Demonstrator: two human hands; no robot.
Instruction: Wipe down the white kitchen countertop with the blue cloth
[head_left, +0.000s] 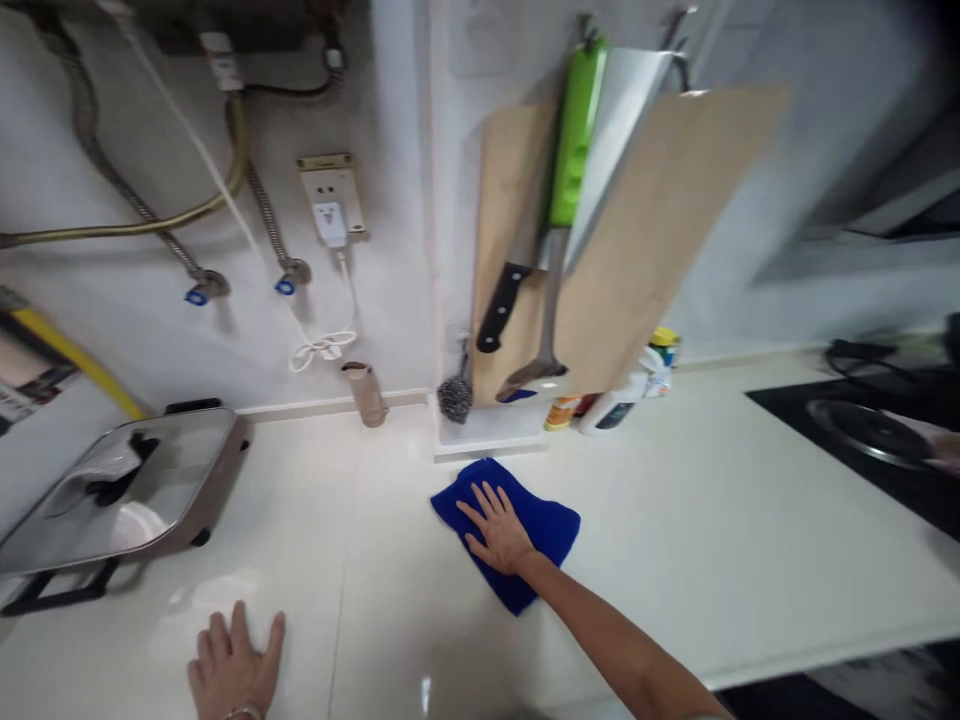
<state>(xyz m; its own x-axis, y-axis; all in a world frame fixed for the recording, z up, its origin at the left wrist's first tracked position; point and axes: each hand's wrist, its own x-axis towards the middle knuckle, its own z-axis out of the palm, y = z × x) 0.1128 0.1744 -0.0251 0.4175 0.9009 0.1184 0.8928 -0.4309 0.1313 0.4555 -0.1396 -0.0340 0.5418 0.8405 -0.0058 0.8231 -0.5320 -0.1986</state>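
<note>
My right hand [499,530] lies flat with spread fingers on a blue cloth [551,525], pressing it against the white countertop [390,560]. The cloth is spread out, its upper edge close to the base of the wall pillar. At the lower left, my left hand [236,665] rests on the counter, fingers apart and nothing in it. The front of the electric pan lies above and to the left of that hand.
An electric pan [191,490] with a glass lid stands at left. A brown cup-like container [365,393] is by the wall. A cutting board [645,240], a knife [504,308], a green-handled spoon [576,140] and a steel scrubber [454,398] hang ahead. Bottles [615,405] and a stove [847,430] lie right.
</note>
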